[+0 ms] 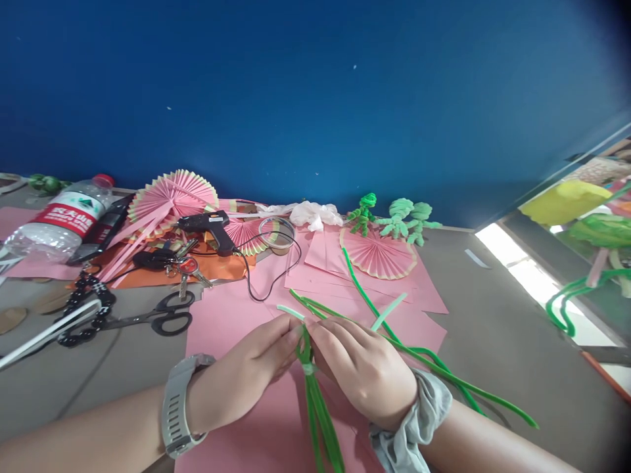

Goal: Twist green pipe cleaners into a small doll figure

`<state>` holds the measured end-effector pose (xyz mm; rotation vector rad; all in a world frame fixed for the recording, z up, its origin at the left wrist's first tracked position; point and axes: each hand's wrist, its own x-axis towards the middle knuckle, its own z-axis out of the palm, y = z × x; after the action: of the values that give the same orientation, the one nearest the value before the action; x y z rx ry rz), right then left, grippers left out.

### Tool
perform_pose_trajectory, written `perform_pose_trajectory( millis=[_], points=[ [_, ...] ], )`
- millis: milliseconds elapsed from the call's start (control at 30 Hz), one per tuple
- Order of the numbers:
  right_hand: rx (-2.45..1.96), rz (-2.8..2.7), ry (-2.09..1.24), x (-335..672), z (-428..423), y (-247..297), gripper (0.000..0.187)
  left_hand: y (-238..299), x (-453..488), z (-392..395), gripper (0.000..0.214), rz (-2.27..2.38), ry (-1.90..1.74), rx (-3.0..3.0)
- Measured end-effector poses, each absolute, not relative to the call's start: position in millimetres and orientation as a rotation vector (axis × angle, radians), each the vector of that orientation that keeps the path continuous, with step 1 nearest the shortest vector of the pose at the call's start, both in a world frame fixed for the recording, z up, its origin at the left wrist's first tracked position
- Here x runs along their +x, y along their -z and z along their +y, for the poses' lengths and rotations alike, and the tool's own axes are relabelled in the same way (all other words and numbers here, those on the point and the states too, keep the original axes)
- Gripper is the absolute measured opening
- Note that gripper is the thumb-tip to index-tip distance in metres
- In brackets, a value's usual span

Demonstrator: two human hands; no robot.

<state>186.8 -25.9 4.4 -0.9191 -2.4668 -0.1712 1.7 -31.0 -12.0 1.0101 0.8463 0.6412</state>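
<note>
My L hand [246, 374] & R hand [372, 371] are close tog., fingers [335, 345] bent in; L forearm [93, 424] & R forearm [488, 433] angle inward.

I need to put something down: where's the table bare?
Gray tabletop shows bare right of the pink paper, between white strip and green pipe cleaners, and at left between scissors and left forearm. Back left is crowded: bottle, fans, glue gun, keys.

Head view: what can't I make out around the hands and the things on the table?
All in the head view:
Right hand: its grip is hidden by its own back.
Green bundle: lower end cut off by the bottom edge; upper end partly covered by the left hand.
Scissors: blade tips lost among black beads.
Bottle: fine label print too small.
</note>
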Motion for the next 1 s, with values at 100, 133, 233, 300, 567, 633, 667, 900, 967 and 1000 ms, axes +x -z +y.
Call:
perform_pose_trajectory(
  millis=[100, 133, 233, 300, 567, 633, 667, 900, 967, 1000],
  points=[
    [-0.876, -2.454, 0.183, 188.1, -24.4, -4.0, 0.029, 9.3, 2.9, -30.1, 0.029, 0.838, -0.63, 1.002],
    [-0.852, -2.454, 0.186, 188.3, -24.0, -3.9, 0.029, 7.9, 3.3, -29.5, 0.029, 0.826, -0.634, 1.004],
    [-0.807, -2.46, 0.124, 188.3, -23.3, -2.9, 0.028, 4.1, 3.2, -28.3, 0.029, 0.773, -0.663, 1.023],
    [-0.825, -2.452, -0.003, 187.8, -23.4, -1.7, 0.03, 4.3, 2.2, -28.7, 0.027, 0.75, -0.687, 1.041],
    [-0.924, -2.481, 0.022, 183.2, -29.3, -0.9, 0.031, 20.4, -5.6, -33.3, 0.017, 0.771, -0.699, 1.167],
    [-0.933, -2.481, 0.087, 182.2, -29.2, 0.0, 0.03, 17.9, -4.2, -32.2, 0.016, 0.815, -0.676, 1.238],
    [-0.936, -2.479, 0.101, 182.1, -28.7, 1.1, 0.029, 15.2, -2.2, -31.4, 0.016, 0.833, -0.661, 1.276],
    [-0.992, -2.411, -0.269, 186.0, -23.0, 3.8, 0.032, 0.0, 14.8, -30.7, 0.025, 0.845, -0.633, 1.127],
    [-1.058, -2.262, -0.401, 185.4, -23.9, 0.0, 0.031, -0.6, 14.8, -32.0, 0.027, 0.878, -0.669, 1.091],
    [-1.09, -2.175, -0.446, 184.7, -24.9, -2.4, 0.027, -1.5, 14.1, -32.8, 0.028, 0.903, -0.695, 1.107]
  ],
)
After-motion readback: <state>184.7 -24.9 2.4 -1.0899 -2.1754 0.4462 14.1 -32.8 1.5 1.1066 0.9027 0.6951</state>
